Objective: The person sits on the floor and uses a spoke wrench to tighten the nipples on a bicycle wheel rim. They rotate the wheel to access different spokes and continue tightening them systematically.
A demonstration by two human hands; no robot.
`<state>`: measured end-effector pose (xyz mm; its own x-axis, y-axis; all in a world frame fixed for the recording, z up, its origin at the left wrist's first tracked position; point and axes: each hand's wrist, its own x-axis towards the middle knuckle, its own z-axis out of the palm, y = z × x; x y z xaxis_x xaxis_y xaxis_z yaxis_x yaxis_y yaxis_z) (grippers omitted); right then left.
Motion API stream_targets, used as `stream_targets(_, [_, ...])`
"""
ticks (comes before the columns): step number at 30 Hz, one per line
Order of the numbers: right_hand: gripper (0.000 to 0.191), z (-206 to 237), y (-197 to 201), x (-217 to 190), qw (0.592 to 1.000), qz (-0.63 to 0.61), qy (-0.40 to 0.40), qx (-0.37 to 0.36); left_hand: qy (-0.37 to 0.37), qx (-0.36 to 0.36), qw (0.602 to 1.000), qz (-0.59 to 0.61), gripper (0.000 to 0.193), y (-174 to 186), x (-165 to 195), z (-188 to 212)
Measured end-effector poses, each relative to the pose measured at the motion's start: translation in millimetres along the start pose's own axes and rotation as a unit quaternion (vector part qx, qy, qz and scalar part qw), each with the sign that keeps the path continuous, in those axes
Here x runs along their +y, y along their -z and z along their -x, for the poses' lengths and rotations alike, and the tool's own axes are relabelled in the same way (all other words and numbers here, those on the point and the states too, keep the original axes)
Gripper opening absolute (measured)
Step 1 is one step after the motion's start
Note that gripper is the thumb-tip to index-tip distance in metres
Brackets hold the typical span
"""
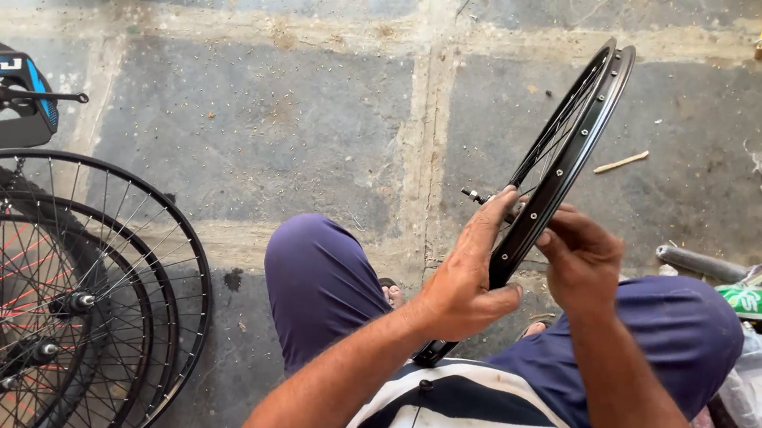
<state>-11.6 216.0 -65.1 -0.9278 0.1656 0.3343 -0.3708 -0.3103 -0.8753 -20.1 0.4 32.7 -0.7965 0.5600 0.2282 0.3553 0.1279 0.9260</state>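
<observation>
Spoke-lacing step: your left hand (463, 276) and right hand (579, 259) both clasp the black metal bicycle rim (572, 142); next, steady it.

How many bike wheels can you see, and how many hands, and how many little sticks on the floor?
Black wheel rims: 3, one held edge-on between the hands and two spoked ones stacked at the left
Hands: 2, left hand and right hand, both on the held rim
Small sticks on the stone floor: 1
Total: 6
</observation>
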Motion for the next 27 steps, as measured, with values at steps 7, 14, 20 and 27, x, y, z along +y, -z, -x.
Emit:
stream_targets(7, [0.036, -25.7, -0.2, -6.8, 0.964, -0.199, -0.151, -0.091, 0.028, -0.003, 1.000, 0.009, 0.108, -3.5, -10.8, 7.6])
stream_targets(14, [0.027, -29.1, -43.5, -12.0, 0.899, 0.404, 0.165, 0.041, 0.042, -0.001, 0.998, 0.056, 0.116, -7.2, -12.3, 6.3])
stream_targets(20, [0.036, -5.8, -12.3, 5.8, 0.974, 0.193, 0.105, -0.046, 0.051, -0.008, 0.998, 0.047, 0.122, -6.0, -23.8, 10.1])
stream_targets(27, [0.052, -57.2, 43.9, 18.9, 0.902, -0.170, -0.262, -0.297, 0.028, -0.013, 0.998, -0.050, 0.122, -8.7, -29.1, 11.9])
